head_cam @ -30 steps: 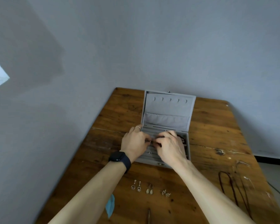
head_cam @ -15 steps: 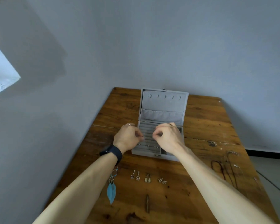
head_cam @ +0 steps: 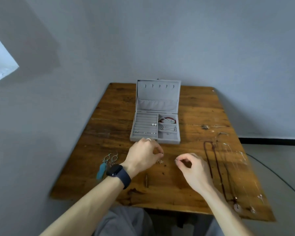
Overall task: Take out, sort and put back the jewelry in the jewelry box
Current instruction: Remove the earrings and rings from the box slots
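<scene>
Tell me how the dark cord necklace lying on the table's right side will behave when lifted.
The dark cord necklace is probably floppy, since it lies in long loose lines. Its pink pendant would likely swing and drag that end down. Probably light, being thin.

A worn wooden bench (head_cam: pixel 196 109) stands pushed into a corner, its back and left edges close against a grey wall (head_cam: pixel 160 40). The boards are brown and stained, with a dark knot (head_cam: pixel 205 127) right of the bench's middle and pale flecks along its right side. High to the left of the bench, a bright white patch (head_cam: pixel 0 62) cuts into the wall. To the right of the bench lies a grey floor (head_cam: pixel 283 157), edged at the wall by a black baseboard (head_cam: pixel 271 141). A thin dark cable (head_cam: pixel 271 172) runs across that floor, slanting away from the bench's right edge.
</scene>
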A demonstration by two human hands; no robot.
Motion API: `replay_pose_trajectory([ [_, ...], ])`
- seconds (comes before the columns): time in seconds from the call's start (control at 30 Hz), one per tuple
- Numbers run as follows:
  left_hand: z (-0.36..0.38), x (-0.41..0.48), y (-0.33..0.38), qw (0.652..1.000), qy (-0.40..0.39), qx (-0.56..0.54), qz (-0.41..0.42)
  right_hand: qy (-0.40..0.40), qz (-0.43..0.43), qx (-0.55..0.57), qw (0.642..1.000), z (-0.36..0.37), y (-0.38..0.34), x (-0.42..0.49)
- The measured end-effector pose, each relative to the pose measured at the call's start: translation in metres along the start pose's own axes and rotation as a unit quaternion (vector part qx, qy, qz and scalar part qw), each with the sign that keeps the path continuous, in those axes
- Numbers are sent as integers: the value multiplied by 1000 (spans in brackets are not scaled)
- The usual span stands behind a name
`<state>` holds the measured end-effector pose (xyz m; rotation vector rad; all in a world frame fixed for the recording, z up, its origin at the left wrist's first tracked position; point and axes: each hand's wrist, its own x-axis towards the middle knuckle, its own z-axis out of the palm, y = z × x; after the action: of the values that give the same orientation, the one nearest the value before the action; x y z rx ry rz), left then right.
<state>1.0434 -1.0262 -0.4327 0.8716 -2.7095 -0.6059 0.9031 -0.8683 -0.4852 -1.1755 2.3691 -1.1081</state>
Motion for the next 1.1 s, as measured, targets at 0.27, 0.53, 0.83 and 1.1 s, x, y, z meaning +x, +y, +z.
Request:
replay_pose_trajectory([
  [0.27, 36, -2, 24, 992, -33, 114, 42, -27, 12, -34, 999, -1, 17, -2],
  [0.53, 44, -2, 29, 991, -46, 122, 43, -35, 14, -69, 997, 9, 20, 5],
  [0.83, 44, -3, 28, 993, -47, 107, 26, -33, 24, -53, 998, 11, 22, 5],
  [1.1, 42, -4, 29, 992, -51, 115, 32, -27, 22, -46, 998, 12, 24, 3],
])
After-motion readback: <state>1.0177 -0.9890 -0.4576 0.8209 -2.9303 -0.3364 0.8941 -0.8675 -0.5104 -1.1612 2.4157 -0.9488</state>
